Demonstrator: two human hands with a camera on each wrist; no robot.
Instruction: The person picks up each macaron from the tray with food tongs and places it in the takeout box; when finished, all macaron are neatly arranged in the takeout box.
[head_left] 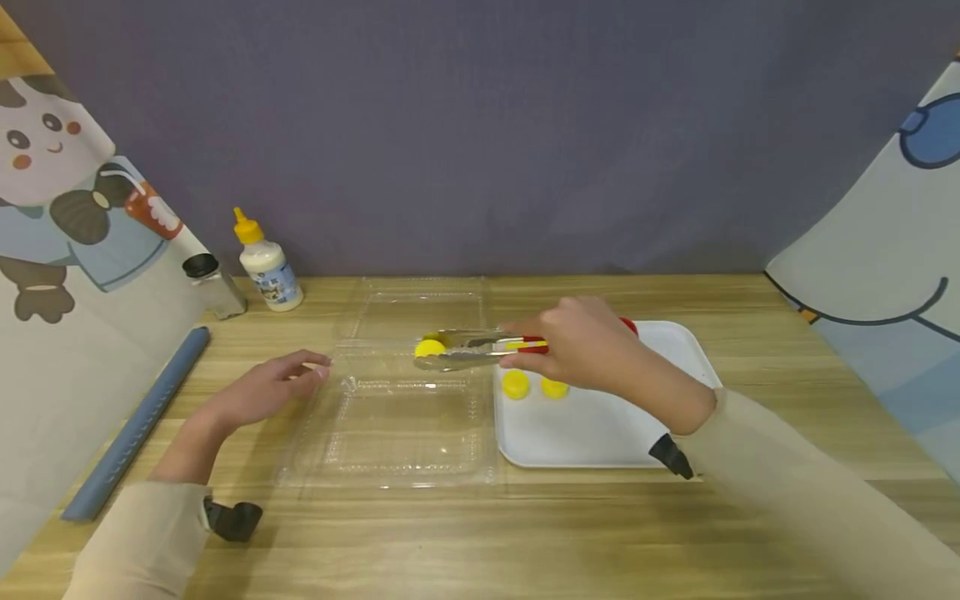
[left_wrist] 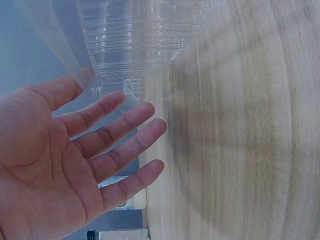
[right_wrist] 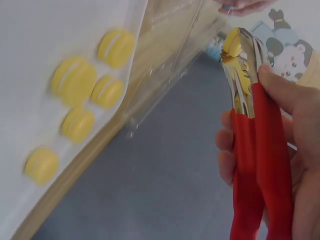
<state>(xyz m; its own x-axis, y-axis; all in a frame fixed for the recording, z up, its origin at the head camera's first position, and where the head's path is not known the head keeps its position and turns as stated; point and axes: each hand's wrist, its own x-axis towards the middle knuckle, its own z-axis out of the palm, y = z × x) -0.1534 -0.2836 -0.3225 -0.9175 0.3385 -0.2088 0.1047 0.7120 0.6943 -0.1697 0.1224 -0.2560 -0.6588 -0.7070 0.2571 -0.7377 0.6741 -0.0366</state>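
Red-handled metal tongs [right_wrist: 260,145] are gripped in my right hand [head_left: 592,346], above the left side of the white tray [head_left: 592,433]. Between the tongs' tips sits a yellow macaron [head_left: 430,349], held over the clear plastic container [head_left: 405,425], whose lid lies folded back. Several more yellow macarons [right_wrist: 75,80] rest on the tray; my right hand and forearm cover part of it in the head view. My left hand [head_left: 273,385] is by the container's left edge, fingers extended; in the left wrist view the thumb [left_wrist: 62,90] is at the plastic edge, contact uncertain.
At the back left stand a white bottle with a yellow nozzle [head_left: 272,275] and a small black-capped jar [head_left: 215,287]. A long blue-grey bar [head_left: 138,425] lies along the table's left side. A dark grey curtain [head_left: 480,142] hangs behind the wooden table [head_left: 480,542].
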